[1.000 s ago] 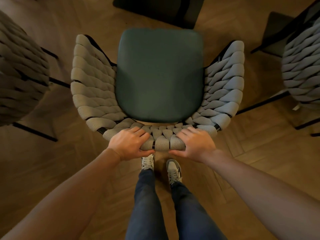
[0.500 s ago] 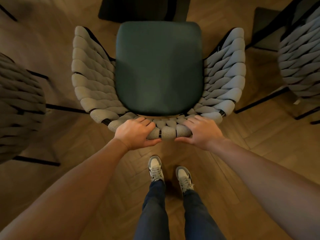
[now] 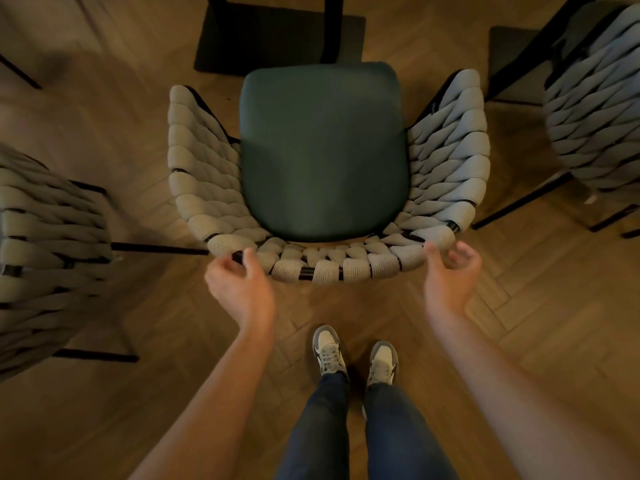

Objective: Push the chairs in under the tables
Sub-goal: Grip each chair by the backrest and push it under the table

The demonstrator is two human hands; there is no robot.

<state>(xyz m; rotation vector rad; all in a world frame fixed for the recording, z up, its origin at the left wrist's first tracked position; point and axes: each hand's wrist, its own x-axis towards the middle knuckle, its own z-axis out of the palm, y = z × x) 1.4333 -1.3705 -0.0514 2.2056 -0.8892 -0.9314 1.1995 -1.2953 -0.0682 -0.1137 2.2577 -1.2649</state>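
Left hand [image 3: 239,289] and right hand [image 3: 450,275] hover loose-fingered beside the chair [image 3: 323,150] back; neither holds it.

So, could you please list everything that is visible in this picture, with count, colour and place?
middle chair: one, grey woven back, dark green seat, centre
side chairs: two, grey woven, left edge and right edge
table base: one, black, top centre
floor: brown wood, herringbone
shoes: two, grey and white, bottom centre
legs: two, dark blue trousers
left hand: open, at the backrest rim
right hand: open, beside the rim

grey woven chair [image 3: 446,147] with dark green seat [image 3: 322,150], brown herringbone floor [image 3: 540,306]
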